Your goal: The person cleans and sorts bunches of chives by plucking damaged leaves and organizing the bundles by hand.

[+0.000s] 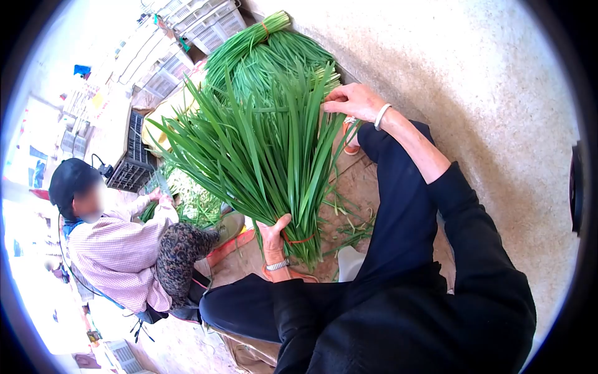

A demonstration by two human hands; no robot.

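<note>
A large bunch of garlic chives (268,162) fans out in front of me, its long flat leaves pointing away. My left hand (273,238) is closed around its lower end, thumb on top, just by a red band (299,240) tied round the stalks. At the right side of the leaves, my right hand (358,103) has its fingers and thumb drawn together at the edge of a chive leaf. Beyond lies a pile of chives (293,53), with a tied bundle (249,38) across its top.
On the left a co-worker (124,243) in a checked shirt sits with both hands on some greens. A black crate (132,153) and white crates (215,31) stand behind. Loose chive scraps (358,230) litter the floor, and a pale concrete strip (473,93) runs along the right.
</note>
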